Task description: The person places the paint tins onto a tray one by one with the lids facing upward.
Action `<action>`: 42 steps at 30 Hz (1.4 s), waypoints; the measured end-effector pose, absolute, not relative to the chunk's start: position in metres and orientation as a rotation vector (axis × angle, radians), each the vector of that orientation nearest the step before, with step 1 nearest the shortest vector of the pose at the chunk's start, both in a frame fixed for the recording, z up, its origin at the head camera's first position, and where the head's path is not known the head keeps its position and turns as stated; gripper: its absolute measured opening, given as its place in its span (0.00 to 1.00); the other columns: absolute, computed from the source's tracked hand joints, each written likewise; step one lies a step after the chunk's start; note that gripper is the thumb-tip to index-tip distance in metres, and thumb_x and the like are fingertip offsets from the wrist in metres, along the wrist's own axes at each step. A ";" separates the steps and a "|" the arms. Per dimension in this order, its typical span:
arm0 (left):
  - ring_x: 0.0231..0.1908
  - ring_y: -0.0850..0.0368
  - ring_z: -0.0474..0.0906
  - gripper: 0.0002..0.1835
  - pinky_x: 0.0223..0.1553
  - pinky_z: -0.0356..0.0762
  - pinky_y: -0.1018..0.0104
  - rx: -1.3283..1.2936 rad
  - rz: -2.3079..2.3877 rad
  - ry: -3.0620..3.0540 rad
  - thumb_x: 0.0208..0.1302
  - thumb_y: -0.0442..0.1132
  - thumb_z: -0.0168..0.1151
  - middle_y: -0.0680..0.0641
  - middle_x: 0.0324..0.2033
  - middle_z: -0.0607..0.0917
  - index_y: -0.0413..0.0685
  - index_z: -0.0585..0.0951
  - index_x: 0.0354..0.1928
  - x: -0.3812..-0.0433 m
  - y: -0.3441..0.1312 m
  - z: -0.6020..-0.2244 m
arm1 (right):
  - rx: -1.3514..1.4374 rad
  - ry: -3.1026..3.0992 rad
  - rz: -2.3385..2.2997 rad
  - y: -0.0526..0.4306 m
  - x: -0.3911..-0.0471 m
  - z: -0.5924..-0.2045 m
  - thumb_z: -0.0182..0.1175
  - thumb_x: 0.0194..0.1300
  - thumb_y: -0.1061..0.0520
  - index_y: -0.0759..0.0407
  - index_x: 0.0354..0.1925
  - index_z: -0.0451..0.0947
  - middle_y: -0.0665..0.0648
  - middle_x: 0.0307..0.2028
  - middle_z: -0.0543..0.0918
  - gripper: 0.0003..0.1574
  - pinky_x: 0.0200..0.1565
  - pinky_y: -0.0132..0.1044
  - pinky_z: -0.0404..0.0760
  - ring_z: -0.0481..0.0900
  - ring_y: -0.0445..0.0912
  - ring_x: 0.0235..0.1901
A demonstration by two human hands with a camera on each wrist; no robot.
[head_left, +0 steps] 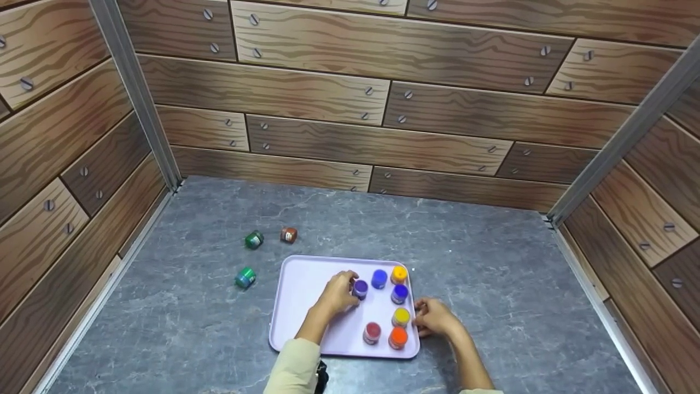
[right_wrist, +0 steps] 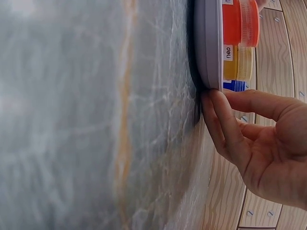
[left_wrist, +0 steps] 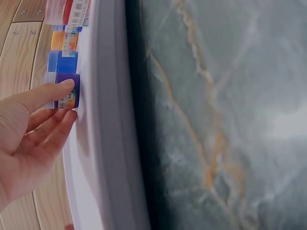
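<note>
My left hand point(head_left: 337, 293) pinches a small purple paint jar point(head_left: 360, 289) between thumb and fingers, upright over the lilac tray point(head_left: 306, 312). In the left wrist view the thumb lies across this purple jar point(left_wrist: 68, 91), with fingertips at its other side. At the tray's right edge, my right hand point(head_left: 435, 317) holds the rim, thumb on the inner side and fingers outside in the right wrist view. Near the hands on the tray stand a blue jar point(head_left: 379, 279), a dark blue jar point(head_left: 400, 294), a yellow jar point(head_left: 401, 317) and a red jar point(head_left: 372, 332).
An orange-yellow jar point(head_left: 399, 274) stands in the tray's far right corner, an orange-red jar point(head_left: 398, 337) near the front right one. Left of the tray, a dark green jar point(head_left: 254, 239), a brown jar point(head_left: 289, 235) and a green jar point(head_left: 245, 278) lie on the grey marbled table point(head_left: 191, 317).
</note>
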State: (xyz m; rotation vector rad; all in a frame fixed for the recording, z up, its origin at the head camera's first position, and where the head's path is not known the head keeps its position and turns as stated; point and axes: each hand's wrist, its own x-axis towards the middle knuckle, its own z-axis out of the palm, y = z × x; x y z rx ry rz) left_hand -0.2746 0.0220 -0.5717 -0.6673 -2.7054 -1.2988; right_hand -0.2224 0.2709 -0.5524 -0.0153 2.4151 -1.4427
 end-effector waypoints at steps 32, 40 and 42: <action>0.40 0.39 0.75 0.11 0.44 0.71 0.49 -0.348 -1.156 -2.623 0.50 0.26 0.64 0.37 0.36 0.80 0.33 0.79 0.38 -0.290 -0.153 -0.509 | -0.012 2.434 -1.446 0.268 -0.220 -0.552 0.53 0.47 0.74 0.75 0.39 0.67 0.58 0.23 0.72 0.16 0.24 0.41 0.80 0.74 0.46 0.21; 0.44 0.37 0.74 0.09 0.44 0.70 0.47 -0.255 -1.121 -2.857 0.50 0.25 0.59 0.38 0.38 0.81 0.39 0.82 0.34 -0.280 -0.191 -0.531 | 0.010 2.445 -1.438 0.267 -0.220 -0.551 0.54 0.47 0.75 0.75 0.38 0.67 0.58 0.24 0.72 0.16 0.24 0.41 0.80 0.74 0.47 0.21; 0.44 0.38 0.74 0.08 0.45 0.69 0.46 -0.188 -1.152 -2.916 0.53 0.25 0.58 0.38 0.39 0.81 0.38 0.82 0.35 -0.276 -0.192 -0.534 | 0.009 2.440 -1.439 0.267 -0.221 -0.552 0.54 0.47 0.75 0.75 0.38 0.67 0.58 0.24 0.71 0.16 0.24 0.41 0.80 0.74 0.47 0.21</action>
